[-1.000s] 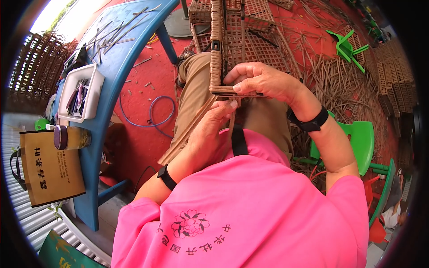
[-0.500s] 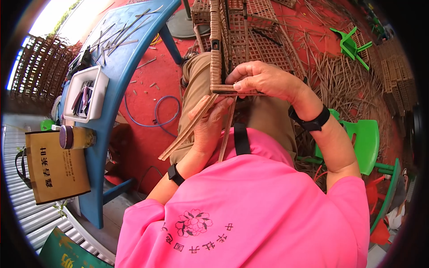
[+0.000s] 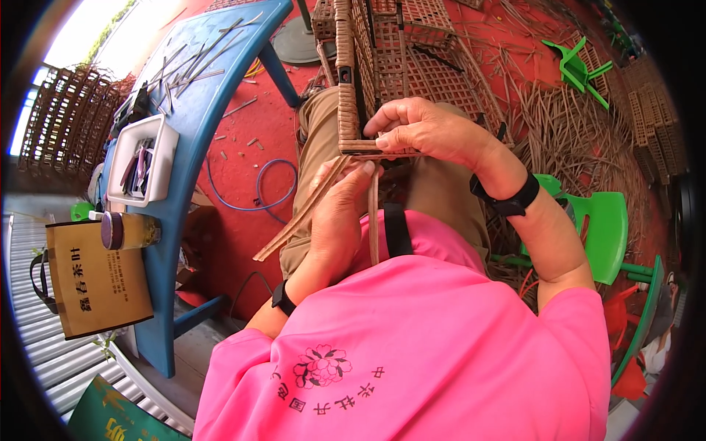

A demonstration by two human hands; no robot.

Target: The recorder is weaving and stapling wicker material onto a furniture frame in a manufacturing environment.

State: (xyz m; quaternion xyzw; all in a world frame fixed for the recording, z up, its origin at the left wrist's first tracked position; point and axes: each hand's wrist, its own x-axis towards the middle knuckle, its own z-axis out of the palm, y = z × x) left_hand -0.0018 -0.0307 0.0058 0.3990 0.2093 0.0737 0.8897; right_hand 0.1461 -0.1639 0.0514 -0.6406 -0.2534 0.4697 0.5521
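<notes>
A tan woven wicker frame (image 3: 343, 95) stands over my lap, its wrapped corner toward me. From that corner a flat wicker strip (image 3: 294, 224) slants down to the left, and a second strip (image 3: 373, 220) hangs nearly straight down. Just below the corner, my left hand (image 3: 334, 217) is closed on the strips, thumb near the frame's lower edge and other fingers partly hidden behind the slanting strip. My right hand (image 3: 430, 136) reaches over the lower bar, its thumb and fingers closed on it from above. Some right fingertips are hidden inside the frame.
A blue table (image 3: 165, 294) at left bears loose strips, a white tray (image 3: 169, 165) of tools and a lidded jar (image 3: 140, 231). A paper bag (image 3: 95, 279) stands beside it. Green chairs (image 3: 607, 235) are at right, near a pile of strips (image 3: 566, 140) on the red floor.
The wicker frame's corner has shifted slightly left, with my right hand following. My left thumb has come up closer to the corner, and the hanging strip is straighter.
</notes>
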